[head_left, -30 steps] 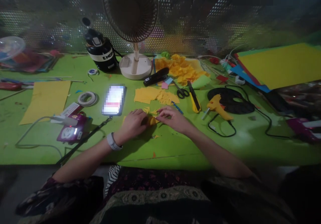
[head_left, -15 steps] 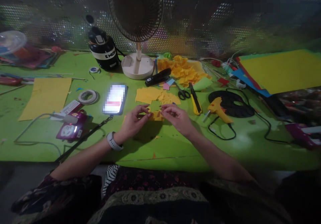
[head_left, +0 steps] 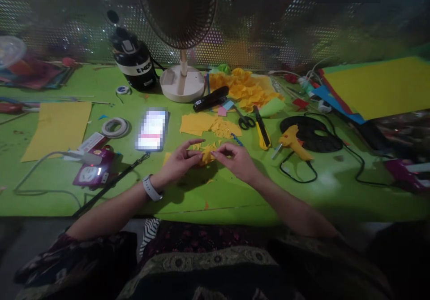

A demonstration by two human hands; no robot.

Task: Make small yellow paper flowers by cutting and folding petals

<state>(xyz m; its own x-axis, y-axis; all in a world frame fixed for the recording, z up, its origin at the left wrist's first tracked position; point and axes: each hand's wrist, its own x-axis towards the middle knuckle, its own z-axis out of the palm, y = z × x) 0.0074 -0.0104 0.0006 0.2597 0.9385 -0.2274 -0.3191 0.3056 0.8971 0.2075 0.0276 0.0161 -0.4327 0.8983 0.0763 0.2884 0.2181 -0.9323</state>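
Note:
Between my two hands is a small yellow paper piece [head_left: 208, 154] with pointed, petal-like edges. My left hand [head_left: 181, 160] pinches its left side between thumb and fingers. On the other side, my right hand [head_left: 235, 160] grips the same piece with thumb and index fingertip. Just beyond them lie a flat yellow paper strip [head_left: 195, 123] and a pile of small yellow cut pieces [head_left: 225, 128]. A thin blue item [head_left: 237, 139] rests near my right fingers. Scissors [head_left: 246, 121] and a yellow box cutter [head_left: 262, 132] lie to the right of that pile.
A hot glue gun [head_left: 294, 142] with its cord rests on a black palette-shaped board [head_left: 322, 139]. On the left are a lit phone [head_left: 152, 129], a tape roll [head_left: 115, 128] and a purple power socket [head_left: 94, 170]. Behind stand a fan [head_left: 183, 87], a black bottle [head_left: 136, 67] and crumpled yellow paper [head_left: 248, 89].
The yellow piece has been turned and its points now spread out between my fingers. My right fingertips have shifted slightly lower. The view has moved a little, and the blue item shows more.

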